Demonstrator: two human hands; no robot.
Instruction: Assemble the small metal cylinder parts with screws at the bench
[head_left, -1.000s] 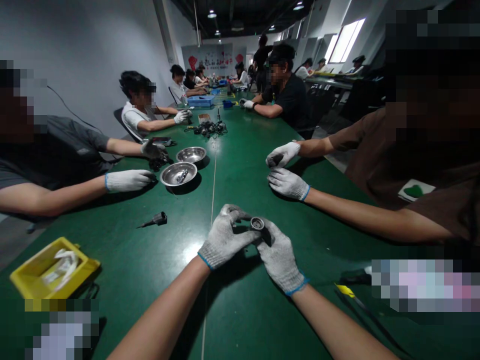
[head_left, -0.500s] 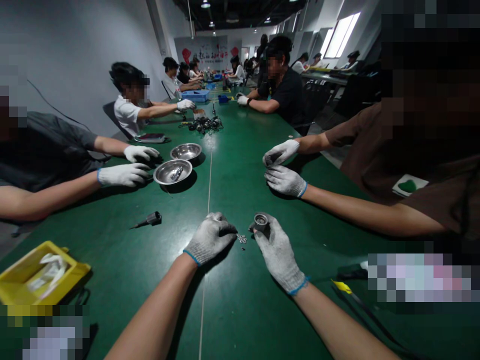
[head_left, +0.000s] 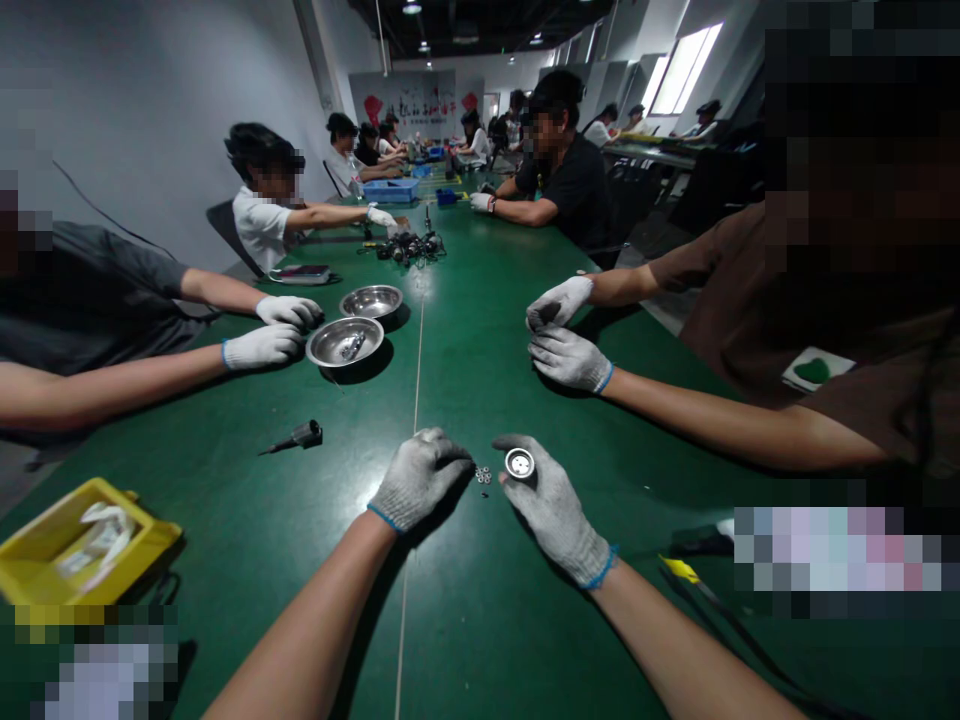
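In a white knitted glove, my right hand (head_left: 559,505) grips a small round metal cup-shaped part (head_left: 519,463). Its open end faces up, showing a bright inner disc with dark holes. My left hand (head_left: 420,480), also gloved, rests on the table with fingers bent and the thumb close against them; what lies between the fingertips, if anything, is hidden. Right beside those fingertips is a small cluster of ring-shaped metal pieces (head_left: 484,475), like tiny nuts or washers. One tiny dark piece (head_left: 485,496) lies just in front of them.
A dark screwdriver-like tool (head_left: 294,437) lies to the left on the green table (head_left: 465,620). Two steel bowls (head_left: 319,355) stand farther off, one with metal pieces. A yellow bin (head_left: 161,545) is at left. Gloved co-workers' hands (head_left: 262,345) (head_left: 570,360) work on both sides.
My right hand has turned the cup-shaped part slightly, so its bright inside now shows. My left hand stays almost where it was. The left co-worker's hands have moved a little nearer the bowls.
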